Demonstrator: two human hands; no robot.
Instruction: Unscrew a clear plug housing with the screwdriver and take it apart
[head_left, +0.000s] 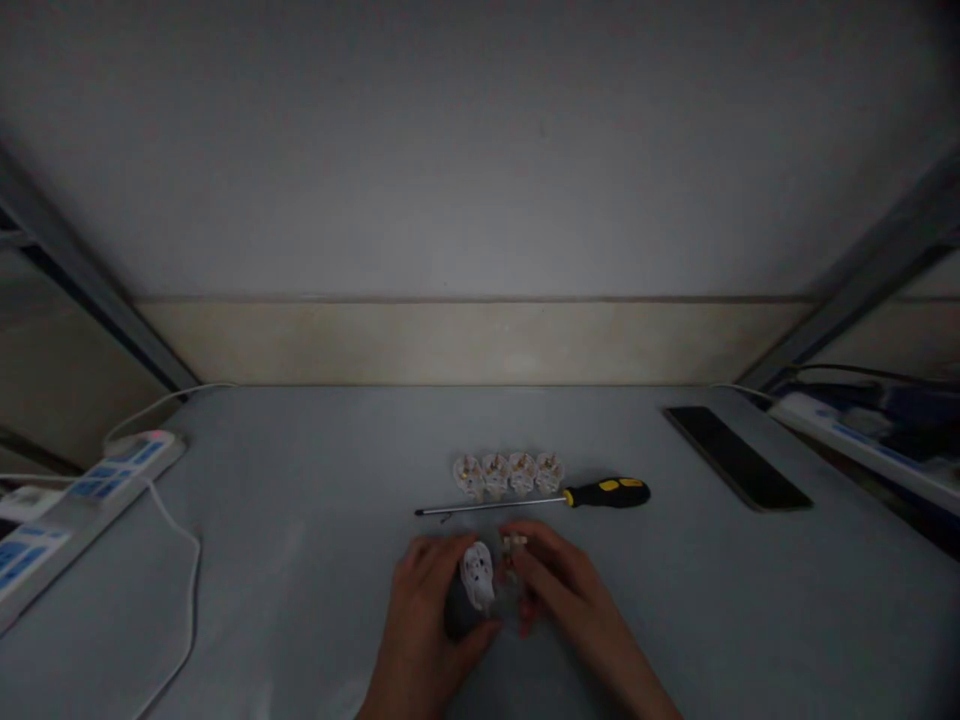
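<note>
Near the front of the grey table, my left hand [431,605] curls around a white plastic plug part [478,576], whose face with small dark holes is turned toward my other hand. Just to the right, my right hand [559,575] pinches a small pale piece with a metal look [514,543] between thumb and forefinger. The two parts are close together but apart. Beyond my hands lies a screwdriver [609,492] with a black and yellow handle, its shaft pointing left. Behind it stand several round white plug parts [509,474] with brass-coloured pins, in a row.
A dark phone [739,458] lies at the right. White power strips run along the left edge [82,500] and right edge [862,430]. A white cable [193,590] trails over the table's left side. The wall [480,340] bounds the back.
</note>
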